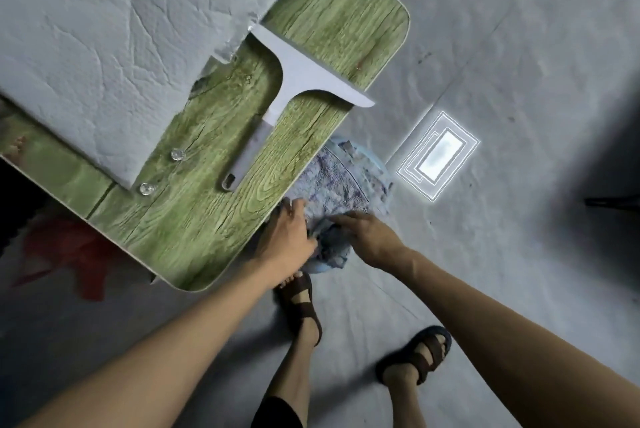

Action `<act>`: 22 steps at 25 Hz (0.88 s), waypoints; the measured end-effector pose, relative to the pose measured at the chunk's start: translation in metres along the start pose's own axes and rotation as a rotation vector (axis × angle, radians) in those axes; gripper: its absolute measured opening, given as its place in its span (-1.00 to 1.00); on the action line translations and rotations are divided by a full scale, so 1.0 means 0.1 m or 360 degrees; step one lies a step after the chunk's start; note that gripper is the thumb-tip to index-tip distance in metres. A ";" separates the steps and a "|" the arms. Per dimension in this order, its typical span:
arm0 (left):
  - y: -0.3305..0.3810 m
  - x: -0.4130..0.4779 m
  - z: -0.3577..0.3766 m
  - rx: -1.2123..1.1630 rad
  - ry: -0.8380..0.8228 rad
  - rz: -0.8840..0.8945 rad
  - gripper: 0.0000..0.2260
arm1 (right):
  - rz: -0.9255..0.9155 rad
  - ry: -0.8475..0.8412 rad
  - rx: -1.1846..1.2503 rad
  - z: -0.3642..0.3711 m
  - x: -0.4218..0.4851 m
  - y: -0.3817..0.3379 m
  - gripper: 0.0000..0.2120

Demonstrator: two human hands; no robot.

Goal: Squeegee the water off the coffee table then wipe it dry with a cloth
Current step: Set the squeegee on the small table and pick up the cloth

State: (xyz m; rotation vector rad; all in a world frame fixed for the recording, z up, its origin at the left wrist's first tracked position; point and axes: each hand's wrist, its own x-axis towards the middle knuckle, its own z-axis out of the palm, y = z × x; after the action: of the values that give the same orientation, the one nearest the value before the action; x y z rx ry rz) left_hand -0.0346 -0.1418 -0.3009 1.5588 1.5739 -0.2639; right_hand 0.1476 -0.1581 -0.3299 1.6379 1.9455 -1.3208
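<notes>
In the head view, I see both hands low beside the tabletop [194,226]. The left hand [291,237] and the right hand [367,237] both hold the bunched bluish cloth [332,181], which lies in a light blue basin [383,169] on the floor [519,46]. The grey squeegee [294,74] lies flat on the green wood-pattern tabletop, with its blade side near the far edge. A pale sheet [104,46] covers the part on the left.

Pale blue basin [386,174] mostly hidden under the cloth [346,181] — red shape [69,254] beneath the table [194,226] blurred, unidentifiable.
</notes>
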 end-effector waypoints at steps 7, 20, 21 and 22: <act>-0.15 0.56 0.37 -0.0016 0.0232 -0.0403 -0.42 | -0.0080 0.0178 -0.0010 0.48 0.06 0.32 -0.45; 0.72 0.26 0.07 0.0019 0.0139 -0.0213 -0.86 | 0.0086 0.0388 0.1112 0.14 -0.78 0.57 -0.50; 0.91 0.15 0.02 -0.0041 0.0094 -0.0156 -0.87 | 0.0125 0.0384 0.1433 0.07 -0.93 0.55 -0.49; 1.14 0.03 -0.02 -0.0103 0.0033 -0.0097 -0.88 | 0.0152 0.0387 0.1794 -0.04 -1.10 0.54 -0.52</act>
State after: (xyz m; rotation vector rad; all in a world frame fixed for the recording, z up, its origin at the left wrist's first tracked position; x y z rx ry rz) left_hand 0.0661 -0.1165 -0.2544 1.4700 1.6324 -0.2286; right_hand 0.2321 -0.2282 -0.2752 2.3593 1.1615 -2.5063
